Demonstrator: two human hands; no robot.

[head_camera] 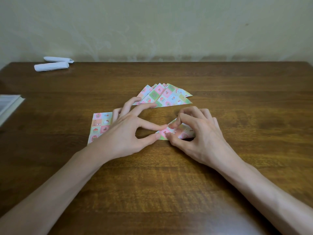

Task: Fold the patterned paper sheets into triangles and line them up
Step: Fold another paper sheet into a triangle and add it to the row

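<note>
A patterned paper sheet point(166, 132), folded over into a triangle shape, lies on the wooden table point(169, 184) between my hands. My left hand point(128, 131) pinches its left corner with thumb and forefinger, the other fingers spread. My right hand point(196, 133) grips the sheet's middle and right part with curled fingers and hides much of it. Several folded patterned triangles point(167, 96) overlap in a row just beyond my hands. A flat stack of unfolded patterned sheets point(100, 124) lies to the left, partly under my left hand.
Two white rolled paper pieces point(52, 64) lie at the table's far left edge by the wall. A book or box corner point(8, 104) shows at the left edge of the view.
</note>
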